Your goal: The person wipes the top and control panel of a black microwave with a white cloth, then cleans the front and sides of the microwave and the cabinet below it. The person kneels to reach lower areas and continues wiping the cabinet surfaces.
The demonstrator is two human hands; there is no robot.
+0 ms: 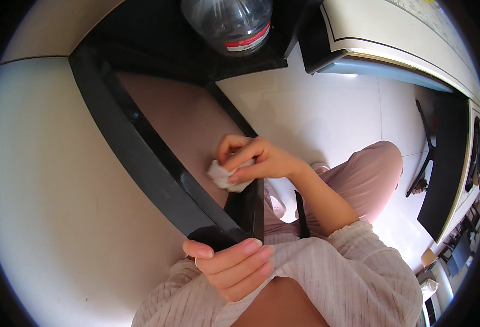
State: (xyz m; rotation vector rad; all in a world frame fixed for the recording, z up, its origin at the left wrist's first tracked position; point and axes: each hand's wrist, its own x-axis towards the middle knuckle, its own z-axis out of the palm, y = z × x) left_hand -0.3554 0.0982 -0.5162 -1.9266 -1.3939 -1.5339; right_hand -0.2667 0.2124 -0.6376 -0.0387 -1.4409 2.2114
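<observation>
A wad of white cloth or tissue (228, 180) is pinched in the fingers of my right hand (260, 157). It rests against the brown inner panel (182, 110) of a black-framed piece of furniture, near the frame's inner edge, and looks slightly blurred. My left hand (233, 265) grips the near corner of the glossy black frame (141, 163), with the thumb on one side and the fingers curled over the other. At the far end of the frame, a large clear plastic bottle (231, 24) with a red and white label stands on a black surface (260, 65).
A pale wall or panel (60, 163) runs close along the frame's left side. To the right lie glossy light floor tiles (330, 106) and my bent knee (379, 171). Cream furniture with black trim (391, 32), a light-blue edge (387, 73) and a black panel (448, 163) stand farther right.
</observation>
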